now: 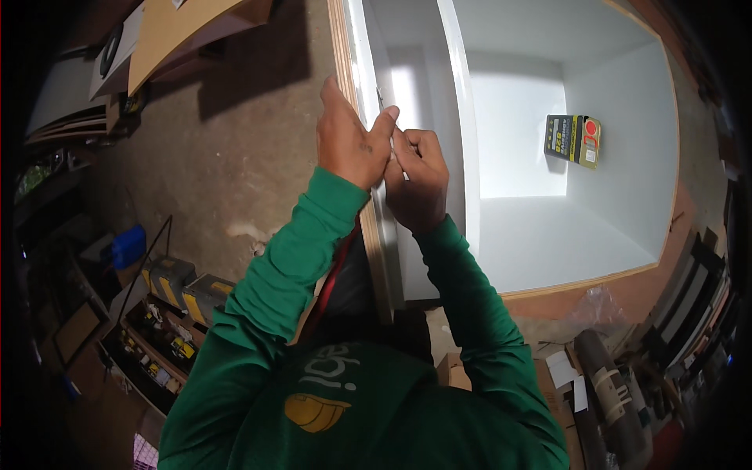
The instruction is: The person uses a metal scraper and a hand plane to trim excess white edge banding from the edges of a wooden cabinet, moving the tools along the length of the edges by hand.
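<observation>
Green shirt (392, 411) is seen nearest; at the white cabinet's (540, 243) left edge, a plywood panel (379, 262) is straddled by the half-open left hand (351, 149); the right hand (417, 180) is curled, its hold untellable.

We look steeply down from the person's head, through the left of two side-by-side fisheye cameras. The shirt front (415, 407) and green sleeves (258, 274) sit near, along our lower edge; past them we face the white cabinet (540, 235), its lines bowed, and the floor (219, 164).
</observation>
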Demonstrator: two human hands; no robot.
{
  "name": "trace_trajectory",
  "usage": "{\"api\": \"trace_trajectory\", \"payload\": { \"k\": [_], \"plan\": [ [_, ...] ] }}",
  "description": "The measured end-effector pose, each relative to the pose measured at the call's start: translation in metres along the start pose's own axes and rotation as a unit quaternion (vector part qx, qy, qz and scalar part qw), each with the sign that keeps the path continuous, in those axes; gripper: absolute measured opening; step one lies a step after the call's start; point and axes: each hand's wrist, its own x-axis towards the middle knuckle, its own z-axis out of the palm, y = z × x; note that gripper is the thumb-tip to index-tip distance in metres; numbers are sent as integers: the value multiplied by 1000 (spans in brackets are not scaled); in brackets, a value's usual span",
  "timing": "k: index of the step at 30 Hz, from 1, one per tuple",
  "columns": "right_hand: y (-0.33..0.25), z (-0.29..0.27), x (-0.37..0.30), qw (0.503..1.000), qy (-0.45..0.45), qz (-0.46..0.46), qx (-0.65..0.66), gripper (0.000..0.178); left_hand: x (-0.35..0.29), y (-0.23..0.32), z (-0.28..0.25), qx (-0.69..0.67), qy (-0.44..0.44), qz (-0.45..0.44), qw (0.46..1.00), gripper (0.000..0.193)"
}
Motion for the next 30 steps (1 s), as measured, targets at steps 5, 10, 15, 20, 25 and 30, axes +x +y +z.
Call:
{"api": "trace_trajectory", "payload": {
  "k": [5,10,15,20,25,30],
  "plan": [
    [1,10,-2,999,21,6,23,34,2,-8,3,36,15,-4,999,76],
    [8,16,8,999,40,-14,13,33,19,3,4,42,14,-44,998,69],
    [11,23,12,999,43,-19,27,34,25,0,2,68,18,-54,996,62],
    [15,32,42,998,41,0,43,34,47,1,2,109,18,-72,991,62],
    [7,23,28,999,30,18,20,35,35,-1,0,105,-4,-36,994,69],
    [-23,-9,-19,997,-22,78,2,36,-18,-1,0,64,10,-16,998,74]
  ]
}}
